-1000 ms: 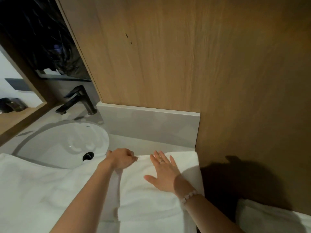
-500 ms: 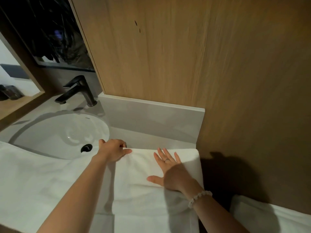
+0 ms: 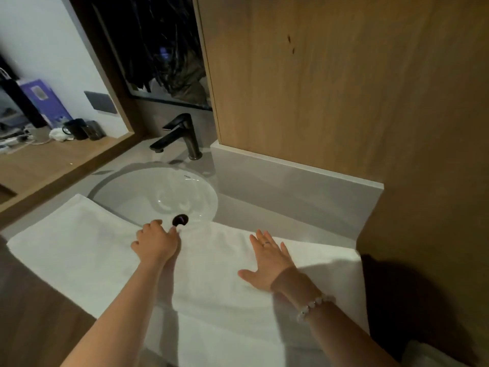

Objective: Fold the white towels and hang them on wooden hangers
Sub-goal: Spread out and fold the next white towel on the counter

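one white terry towel (image 3: 87, 250) lies along the front of the pale grey counter (image 3: 291, 221), long axis left to right, its far edge overlapping the round white basin (image 3: 158, 192). the left hand (image 3: 156, 243) curls on that far edge, apparently pinching it; the right hand (image 3: 267, 263) presses flat, fingers spread, on the right part. the loose left end lies nearer the left hand.

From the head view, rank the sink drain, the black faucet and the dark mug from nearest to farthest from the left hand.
1. Sink drain, just beyond the left hand, slightly to its right.
2. Black faucet, farther back, near the wall.
3. Dark mug, far off to the left.
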`<state>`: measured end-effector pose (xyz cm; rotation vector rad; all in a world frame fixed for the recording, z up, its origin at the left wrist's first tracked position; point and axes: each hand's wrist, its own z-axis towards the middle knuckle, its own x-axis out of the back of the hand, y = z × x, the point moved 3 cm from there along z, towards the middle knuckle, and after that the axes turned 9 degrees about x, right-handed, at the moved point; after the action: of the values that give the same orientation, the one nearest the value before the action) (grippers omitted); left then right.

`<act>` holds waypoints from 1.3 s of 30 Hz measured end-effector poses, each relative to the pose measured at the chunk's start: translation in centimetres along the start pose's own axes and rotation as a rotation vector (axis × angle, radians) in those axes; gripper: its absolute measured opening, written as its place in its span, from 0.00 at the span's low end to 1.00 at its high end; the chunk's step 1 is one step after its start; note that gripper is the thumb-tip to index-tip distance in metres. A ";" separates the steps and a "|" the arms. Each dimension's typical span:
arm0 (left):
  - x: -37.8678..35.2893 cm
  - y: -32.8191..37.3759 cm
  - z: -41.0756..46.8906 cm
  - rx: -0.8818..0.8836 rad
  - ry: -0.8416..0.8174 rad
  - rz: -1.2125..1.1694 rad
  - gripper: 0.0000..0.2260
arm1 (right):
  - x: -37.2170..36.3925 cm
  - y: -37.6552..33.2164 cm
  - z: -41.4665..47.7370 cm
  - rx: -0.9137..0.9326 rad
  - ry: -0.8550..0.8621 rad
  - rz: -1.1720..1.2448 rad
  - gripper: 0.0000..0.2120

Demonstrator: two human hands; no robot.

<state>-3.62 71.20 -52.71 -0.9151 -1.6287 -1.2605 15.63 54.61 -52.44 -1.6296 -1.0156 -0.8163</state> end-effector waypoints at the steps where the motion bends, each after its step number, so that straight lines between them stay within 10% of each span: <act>1: 0.2 -1.0 0.1 0.040 -0.019 0.015 0.22 | -0.4 -1.6 0.9 0.042 0.004 0.010 0.40; 6: 0.5 -2.6 1.4 -0.035 -0.097 0.158 0.22 | -2.9 -8.2 4.3 0.092 -0.001 -0.008 0.35; 15: 1.3 -1.9 4.4 -0.179 -0.502 -0.342 0.14 | -5.7 -11.4 5.6 -0.075 -0.012 -0.113 0.38; 30: 0.2 -2.7 3.5 -0.393 -0.143 -0.023 0.14 | -6.4 -10.8 2.8 -0.054 0.150 -0.051 0.35; 35: 1.1 1.2 0.3 -0.578 0.037 0.136 0.17 | -4.3 -8.0 -0.8 -0.196 0.547 0.257 0.25; 39: 0.7 5.2 -11.2 -1.097 -0.140 -0.195 0.08 | -1.8 -2.4 -6.9 -0.569 1.011 0.259 0.16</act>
<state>3.02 61.49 -48.95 -1.5131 -1.0515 -2.3365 12.52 47.85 -51.22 -1.4273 0.1568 -1.5946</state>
